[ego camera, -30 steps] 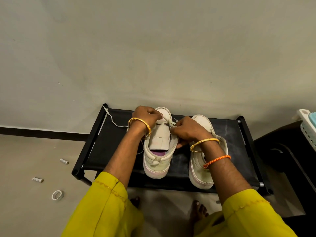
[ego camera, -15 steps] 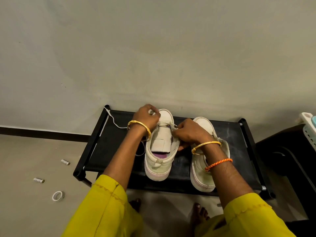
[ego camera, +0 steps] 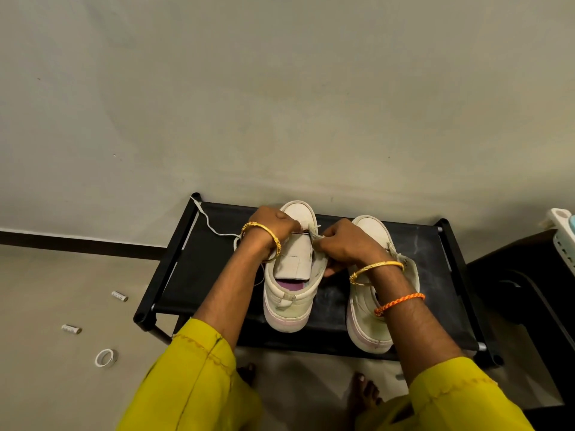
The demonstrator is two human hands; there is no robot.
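shoe (ego camera: 292, 301) stands on the black rack (ego camera: 423, 256), toe toward the wall, heel toward the person, tongue (ego camera: 295, 258) lifted and lying flat over the opening. both hands sit at the toe end of the tongue, one on each side, close together with only the tongue's width between them.

left hand (ego camera: 273, 223): fingers curled tight at the shoe's left eyelet edge, knuckles up, clamped on the lace (ego camera: 208, 223) as far as the view shows. the free run of lace leaves from under that wrist and trails across the rack to its far left corner.

right hand (ego camera: 348, 247): thumb and fingers pinch a short lace end at the right eyelet edge, heel of the hand over the shoe's right side.

second shoe (ego camera: 370, 332) stands just right of the first, parallel, partly hidden under the right forearm, not touched by the fingers.

floor left of the rack: two small cylinders (ego camera: 119, 296) and a tape ring (ego camera: 106, 358), well apart from the hands.
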